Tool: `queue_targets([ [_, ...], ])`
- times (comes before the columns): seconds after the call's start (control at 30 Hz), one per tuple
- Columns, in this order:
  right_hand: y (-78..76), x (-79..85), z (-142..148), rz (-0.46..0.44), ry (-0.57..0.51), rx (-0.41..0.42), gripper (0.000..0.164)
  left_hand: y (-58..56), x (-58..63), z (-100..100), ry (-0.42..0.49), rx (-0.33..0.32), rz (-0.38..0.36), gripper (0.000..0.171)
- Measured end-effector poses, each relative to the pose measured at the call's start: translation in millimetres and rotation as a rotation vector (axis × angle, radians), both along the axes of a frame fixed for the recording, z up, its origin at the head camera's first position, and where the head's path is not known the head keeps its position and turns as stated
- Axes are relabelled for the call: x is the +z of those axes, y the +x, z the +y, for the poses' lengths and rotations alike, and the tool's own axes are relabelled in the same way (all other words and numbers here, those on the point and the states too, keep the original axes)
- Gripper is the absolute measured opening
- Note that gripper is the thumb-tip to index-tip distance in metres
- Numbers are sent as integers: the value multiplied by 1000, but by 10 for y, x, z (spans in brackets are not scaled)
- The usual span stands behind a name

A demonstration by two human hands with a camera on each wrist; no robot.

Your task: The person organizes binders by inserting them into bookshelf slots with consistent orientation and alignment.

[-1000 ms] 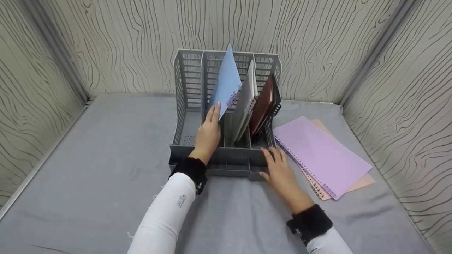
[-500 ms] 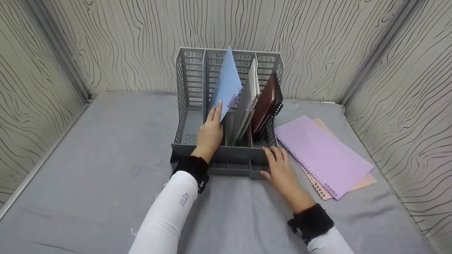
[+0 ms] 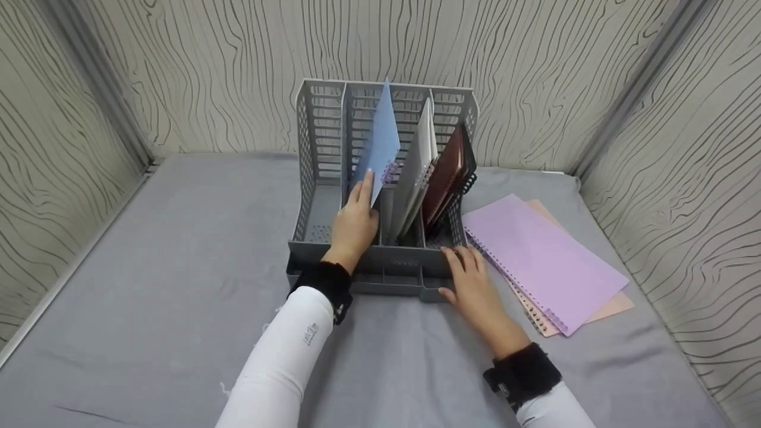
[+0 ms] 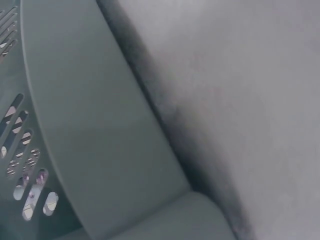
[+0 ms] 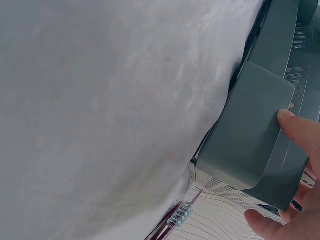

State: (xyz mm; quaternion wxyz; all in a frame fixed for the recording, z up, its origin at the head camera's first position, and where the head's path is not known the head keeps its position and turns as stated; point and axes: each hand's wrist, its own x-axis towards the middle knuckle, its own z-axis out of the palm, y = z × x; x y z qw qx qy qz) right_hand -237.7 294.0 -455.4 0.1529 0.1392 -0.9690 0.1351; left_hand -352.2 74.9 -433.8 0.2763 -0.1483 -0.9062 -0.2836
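Observation:
A blue spiral notebook (image 3: 383,139) with purple rings stands tilted in the second compartment from the left of a grey desk file organizer (image 3: 392,260). Its lower near part lies between the fingers and thumb of my left hand (image 3: 352,229), with the fingers stretched along its left face; the thumb is mostly hidden. Over the organizer's front right corner my right hand (image 3: 475,291) keeps a grip, thumb tip at the front tray's edge in the right wrist view. Pale spiral notebooks (image 3: 413,169) lean right of the blue one, and dark red and black notebooks (image 3: 449,169) fill the rightmost compartment.
Right of the organizer, a purple notebook (image 3: 544,258) overlaps a peach one (image 3: 615,306) on the grey cloth (image 3: 148,285). Wood-patterned panels (image 3: 238,71) enclose the table at the back and sides. The left wrist view shows only organizer wall (image 4: 90,115) and cloth.
The blue notebook has turned to show less of its face and sits slightly lower, its ringed edge shifting left. My right hand stays on the organizer's corner.

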Motion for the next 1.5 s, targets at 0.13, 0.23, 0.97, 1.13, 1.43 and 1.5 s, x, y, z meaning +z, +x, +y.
queue_targets([
  [0.13,3,-11,-19,4,-5,0,74,7,-4,-32,12,-4,-11,85],
  [0.23,4,-8,-32,2,-3,-2,75,19,0,-52,7,-9,-22,89],
  [0.97,17,-25,-149,-14,-39,4,75,286,-111,-348,-120,-92,161,79],
  [1.13,16,-22,-133,-27,-36,9,74,523,-145,-658,-183,-86,170,72],
  [1.43,5,-14,-28,14,-33,3,74,722,-235,-1153,-260,13,135,60],
  [1.5,2,-11,-8,14,-31,6,73,734,-267,-1197,-265,43,131,53],
])
